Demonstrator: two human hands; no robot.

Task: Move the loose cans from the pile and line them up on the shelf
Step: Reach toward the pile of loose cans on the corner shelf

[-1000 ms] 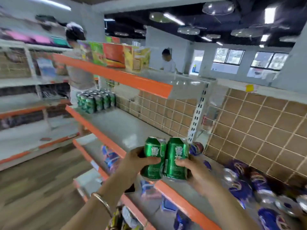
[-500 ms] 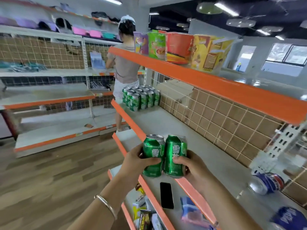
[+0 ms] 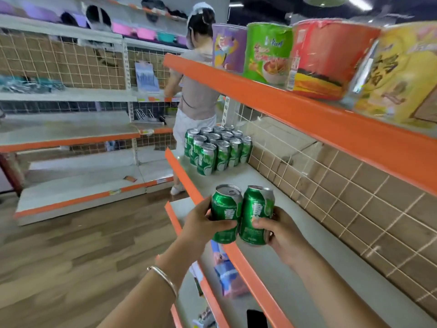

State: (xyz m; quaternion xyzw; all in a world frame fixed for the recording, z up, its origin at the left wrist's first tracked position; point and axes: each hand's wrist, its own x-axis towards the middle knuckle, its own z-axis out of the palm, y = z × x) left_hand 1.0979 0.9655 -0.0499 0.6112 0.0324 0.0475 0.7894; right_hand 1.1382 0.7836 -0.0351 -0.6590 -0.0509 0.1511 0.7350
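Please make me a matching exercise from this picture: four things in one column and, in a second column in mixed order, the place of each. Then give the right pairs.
Things
1. left green metal drink can
2. block of upright green cans
3. green paper noodle tub
4. thin silver bangle

Places
A. on the top orange-edged shelf
B. gripped by the left hand
C. round the left wrist
D. at the far end of the grey middle shelf

Pairs: 1-B, 2-D, 3-A, 4-C
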